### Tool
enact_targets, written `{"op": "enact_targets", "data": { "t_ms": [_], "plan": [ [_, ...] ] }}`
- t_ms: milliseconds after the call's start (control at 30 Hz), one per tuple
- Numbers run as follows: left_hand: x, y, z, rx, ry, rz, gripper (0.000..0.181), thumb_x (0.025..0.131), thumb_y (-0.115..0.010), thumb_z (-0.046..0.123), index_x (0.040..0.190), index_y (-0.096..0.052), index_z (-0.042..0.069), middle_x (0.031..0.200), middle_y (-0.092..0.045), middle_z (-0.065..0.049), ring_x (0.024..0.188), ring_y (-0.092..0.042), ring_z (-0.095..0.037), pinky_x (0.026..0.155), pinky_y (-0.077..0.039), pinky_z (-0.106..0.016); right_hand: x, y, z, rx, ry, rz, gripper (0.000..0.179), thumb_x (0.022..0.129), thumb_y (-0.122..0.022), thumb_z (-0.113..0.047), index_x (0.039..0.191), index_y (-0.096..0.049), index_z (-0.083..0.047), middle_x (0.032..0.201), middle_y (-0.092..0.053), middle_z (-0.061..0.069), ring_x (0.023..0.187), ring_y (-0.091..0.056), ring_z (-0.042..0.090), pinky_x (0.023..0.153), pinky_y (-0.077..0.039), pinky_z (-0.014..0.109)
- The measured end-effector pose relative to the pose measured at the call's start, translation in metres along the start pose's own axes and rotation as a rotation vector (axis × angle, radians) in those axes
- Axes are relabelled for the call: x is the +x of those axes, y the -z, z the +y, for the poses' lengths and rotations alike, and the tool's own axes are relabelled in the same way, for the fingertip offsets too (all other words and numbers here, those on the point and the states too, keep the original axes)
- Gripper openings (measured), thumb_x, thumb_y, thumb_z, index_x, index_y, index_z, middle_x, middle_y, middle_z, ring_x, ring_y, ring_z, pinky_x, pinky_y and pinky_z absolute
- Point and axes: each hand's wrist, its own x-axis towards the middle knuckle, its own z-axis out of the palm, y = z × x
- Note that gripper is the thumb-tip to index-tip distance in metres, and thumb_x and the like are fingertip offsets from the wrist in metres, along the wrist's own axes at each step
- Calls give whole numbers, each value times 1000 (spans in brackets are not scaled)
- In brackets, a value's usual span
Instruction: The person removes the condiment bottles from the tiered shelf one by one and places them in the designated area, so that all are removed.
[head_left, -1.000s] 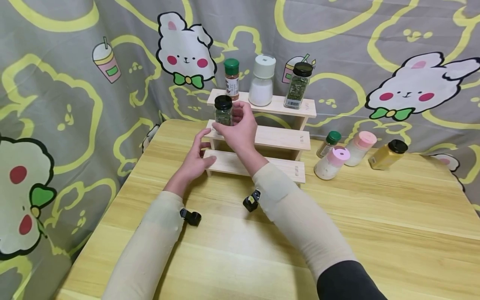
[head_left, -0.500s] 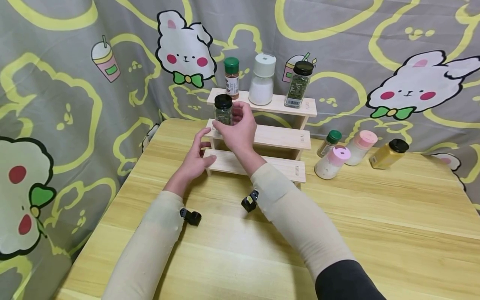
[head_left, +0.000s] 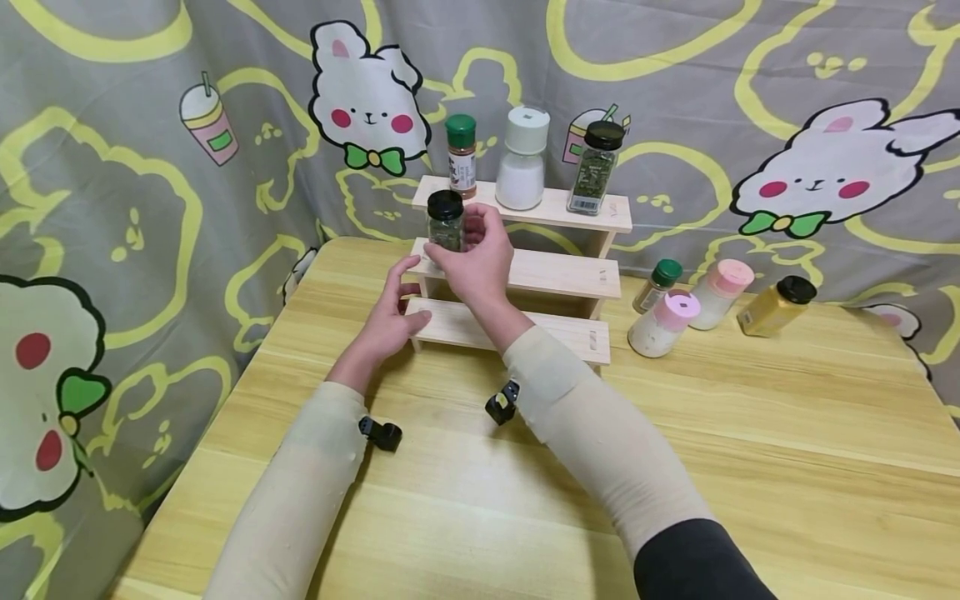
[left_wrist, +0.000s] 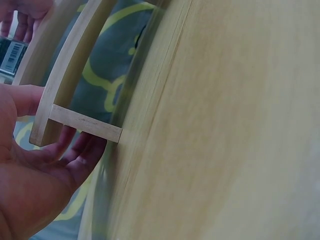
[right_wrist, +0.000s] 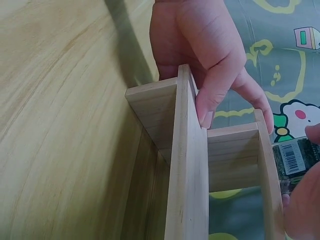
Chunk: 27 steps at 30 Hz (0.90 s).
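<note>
In the head view my right hand [head_left: 483, 260] holds a square glass jar of dried green herbs [head_left: 445, 233] with a black lid, upright at the left end of the middle step. The right wrist view shows the barcode of this herb jar [right_wrist: 294, 159] close against that step. My left hand [head_left: 384, 323] grips the left end of the three-step wooden rack [head_left: 551, 335], its thumb on the lowest step. From the left wrist view, the fingers of my left hand [left_wrist: 37, 185] curl under the board beside its upright support.
Along the top step stand a green-capped spice bottle [head_left: 461, 158], a white-lidded jar [head_left: 521, 167] and a black-lidded herb jar [head_left: 596, 171]. Right of the rack are a green-capped bottle [head_left: 657, 286], two pink-lidded jars [head_left: 663, 327] and a yellow bottle [head_left: 774, 310]. A patterned curtain [head_left: 675, 50] hangs behind.
</note>
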Motion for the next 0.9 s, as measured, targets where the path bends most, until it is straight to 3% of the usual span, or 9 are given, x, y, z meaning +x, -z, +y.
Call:
{"op": "enact_targets", "data": {
  "t_ms": [600, 900],
  "plan": [
    [0, 0, 2, 14, -5, -4, 83, 91, -59, -11, 155, -25, 29, 138, -42, -23, 123, -45, -36, 90, -38, -42, -12, 13, 1, 45, 53, -32, 59, 70, -91, -9, 119, -58, -11, 104, -63, 2, 97, -60, 12, 84, -51, 28],
    [-11, -3, 31, -2, 29, -21, 80, 90, -56, -15, 156, -23, 15, 138, -40, -31, 122, -44, -43, 85, -41, -37, -19, 25, 0, 61, 24, -49, 61, 69, -92, -7, 119, -57, -11, 107, -62, 4, 97, -62, 16, 86, -51, 30]
  ]
}}
